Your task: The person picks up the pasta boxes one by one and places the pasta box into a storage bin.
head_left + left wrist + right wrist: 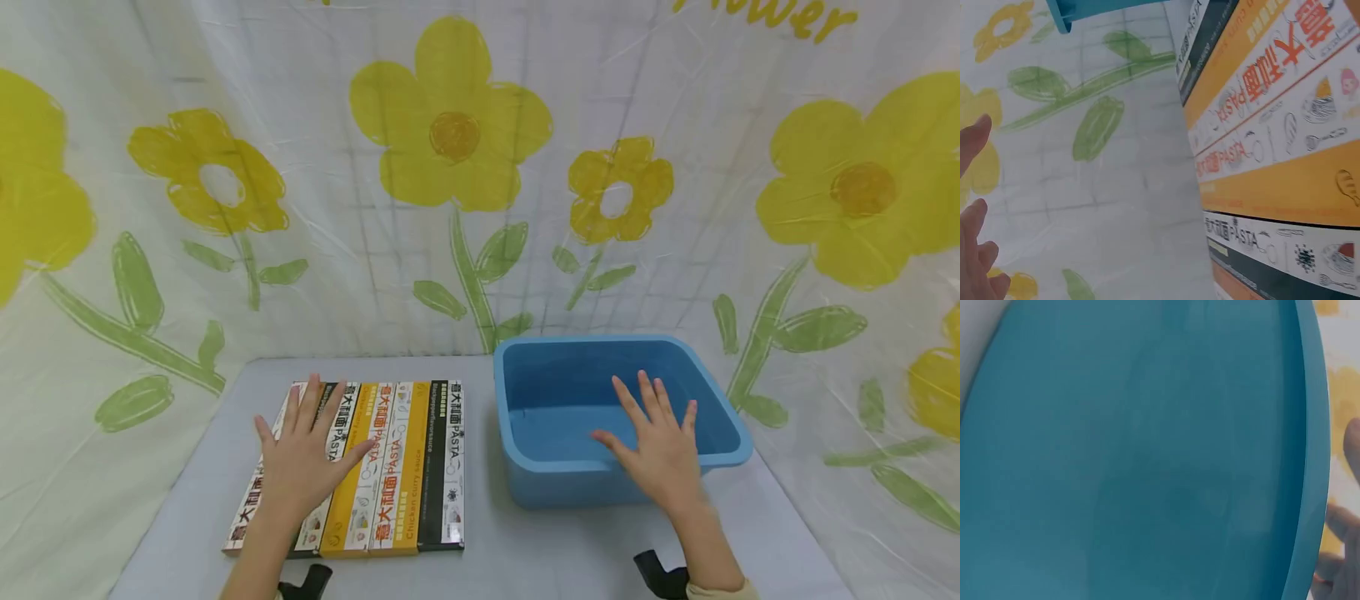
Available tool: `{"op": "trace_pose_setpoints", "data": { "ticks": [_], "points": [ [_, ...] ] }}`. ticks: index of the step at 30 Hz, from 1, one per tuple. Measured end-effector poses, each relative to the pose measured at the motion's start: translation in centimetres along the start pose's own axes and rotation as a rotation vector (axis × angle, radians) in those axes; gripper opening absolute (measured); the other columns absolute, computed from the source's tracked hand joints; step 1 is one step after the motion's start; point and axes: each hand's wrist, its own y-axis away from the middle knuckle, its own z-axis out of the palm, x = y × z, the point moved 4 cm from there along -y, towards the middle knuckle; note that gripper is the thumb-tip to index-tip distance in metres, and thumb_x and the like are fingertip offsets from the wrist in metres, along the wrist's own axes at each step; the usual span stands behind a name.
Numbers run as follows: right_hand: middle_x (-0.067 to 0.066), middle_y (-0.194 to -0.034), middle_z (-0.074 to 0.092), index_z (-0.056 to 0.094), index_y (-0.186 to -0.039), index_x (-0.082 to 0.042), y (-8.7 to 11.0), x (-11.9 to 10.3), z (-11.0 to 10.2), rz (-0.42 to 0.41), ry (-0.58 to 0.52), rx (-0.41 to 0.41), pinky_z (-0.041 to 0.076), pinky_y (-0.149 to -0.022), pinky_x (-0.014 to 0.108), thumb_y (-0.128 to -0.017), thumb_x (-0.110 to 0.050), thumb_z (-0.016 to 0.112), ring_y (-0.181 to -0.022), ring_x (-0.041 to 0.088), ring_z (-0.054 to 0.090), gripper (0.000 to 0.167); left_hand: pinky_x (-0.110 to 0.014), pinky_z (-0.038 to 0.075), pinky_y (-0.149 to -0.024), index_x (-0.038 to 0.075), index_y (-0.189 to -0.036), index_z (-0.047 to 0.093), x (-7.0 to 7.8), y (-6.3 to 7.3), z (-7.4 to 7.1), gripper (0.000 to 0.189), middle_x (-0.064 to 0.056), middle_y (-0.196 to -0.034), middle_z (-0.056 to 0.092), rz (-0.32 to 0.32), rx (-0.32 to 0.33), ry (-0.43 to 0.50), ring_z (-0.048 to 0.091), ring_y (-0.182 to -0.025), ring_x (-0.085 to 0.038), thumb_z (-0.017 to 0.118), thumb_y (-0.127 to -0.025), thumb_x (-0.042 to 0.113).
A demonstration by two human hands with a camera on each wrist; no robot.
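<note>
Several flat pasta boxes (393, 492), in white, yellow and black with red or black lettering, lie side by side on the left of the table. Over the left part of that row my left hand (300, 462) is held with its fingers spread, gripping nothing. To the right stands a blue plastic basin (570, 483) with nothing visible inside it. My right hand (660, 454), fingers also spread, is over the basin's near rim and holds nothing. In the left wrist view the pasta boxes (1285, 181) fill the right side; the right wrist view shows mostly the basin's wall (1147, 450).
A pale cloth covers the table (480, 567). Behind and around it hangs a white curtain (322, 308) printed with yellow flowers. Black straps or mounts (660, 575) sit at both wrists.
</note>
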Motion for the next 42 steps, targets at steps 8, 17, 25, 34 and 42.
{"op": "trace_pose_setpoints", "data": {
  "ticks": [8,17,25,34,42],
  "points": [
    [0.022,-0.157,0.022,0.027,-0.155,-0.022,1.0,3.4,-1.6,-0.002,-0.062,0.035,0.0,-0.106,0.072,-0.088,-0.052,0.063,-0.145,0.039,0.016,0.082,-0.069,0.0,-0.108,0.019,-0.158,0.014,-3.5,1.7,1.6,0.095,-0.017,-0.159,0.02,0.026,-0.014,0.115,0.018,-0.143,-0.043,0.064,-0.086,0.054],
    [0.027,-0.155,0.023,0.026,-0.155,-0.018,2.4,7.2,-2.3,0.033,-0.117,0.03,-0.006,-0.105,0.071,-0.093,-0.046,0.06,-0.146,0.038,0.011,0.077,-0.068,-0.001,-0.108,0.007,-0.156,0.015,-7.3,4.4,2.5,0.092,-0.028,-0.152,0.027,-0.042,-0.117,0.197,0.019,-0.141,-0.047,0.066,-0.089,0.043],
    [0.029,-0.153,0.024,0.026,-0.154,-0.009,2.8,10.3,-2.6,0.065,-0.15,0.039,0.001,-0.107,0.07,-0.096,-0.041,0.058,-0.145,0.041,0.008,0.074,-0.071,0.005,-0.106,0.0,-0.154,0.011,-10.3,6.7,3.2,0.094,-0.033,-0.15,0.025,-0.158,-0.175,0.203,0.022,-0.137,-0.052,0.064,-0.091,0.044],
    [0.03,-0.153,0.024,0.026,-0.151,0.003,3.1,12.0,-2.0,0.116,-0.161,0.042,0.0,-0.11,0.066,-0.098,-0.039,0.055,-0.146,0.041,0.007,0.074,-0.076,0.008,-0.099,-0.011,-0.15,0.009,-13.0,8.3,4.1,0.092,-0.042,-0.145,0.021,-0.291,-0.274,0.255,0.02,-0.132,-0.06,0.056,-0.095,0.046],
    [0.031,-0.151,0.026,0.022,-0.151,0.005,3.2,12.6,-1.5,0.146,-0.167,0.049,0.001,-0.112,0.063,-0.098,-0.038,0.055,-0.146,0.04,0.009,0.076,-0.07,0.002,-0.105,-0.013,-0.145,-0.01,-15.2,9.6,5.2,0.103,-0.042,-0.148,-0.002,-0.502,-0.526,0.324,0.003,-0.134,-0.06,0.045,-0.096,0.057]
  ]
}}
